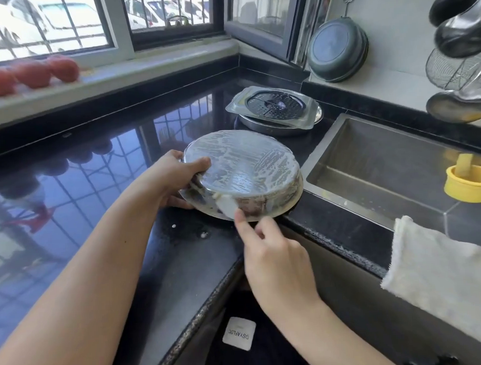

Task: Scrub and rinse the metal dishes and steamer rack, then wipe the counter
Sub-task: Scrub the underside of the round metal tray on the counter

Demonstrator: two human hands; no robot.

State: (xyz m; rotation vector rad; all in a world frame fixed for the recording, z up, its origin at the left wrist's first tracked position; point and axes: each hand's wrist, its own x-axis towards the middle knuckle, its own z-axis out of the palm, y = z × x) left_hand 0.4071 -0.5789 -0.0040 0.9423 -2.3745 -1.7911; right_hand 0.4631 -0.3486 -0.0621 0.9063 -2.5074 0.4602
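The right hand (275, 252), at lower centre, is pinching a small pale scrubbing pad (228, 206) against the side wall of an upturned round metal dish (244, 171), whose base is carrying streaks of white suds. The left hand (173, 179), at centre, is gripping the dish's far rim, thumb lying over the base, and tilting the dish on the glossy black stone counter (96, 188) just beside the steel sink (376, 160). Scrubbing of this dish is judged well under way; rinsing is not yet showing. Above it, a second metal dish (275, 125) is carrying a clear tray with a dark perforated steamer rack (274, 105), apparently awaiting washing. The counter is bearing droplets, so wiping remains. A white cloth (430, 262) is hanging at lower right; windows are filling the upper frame.
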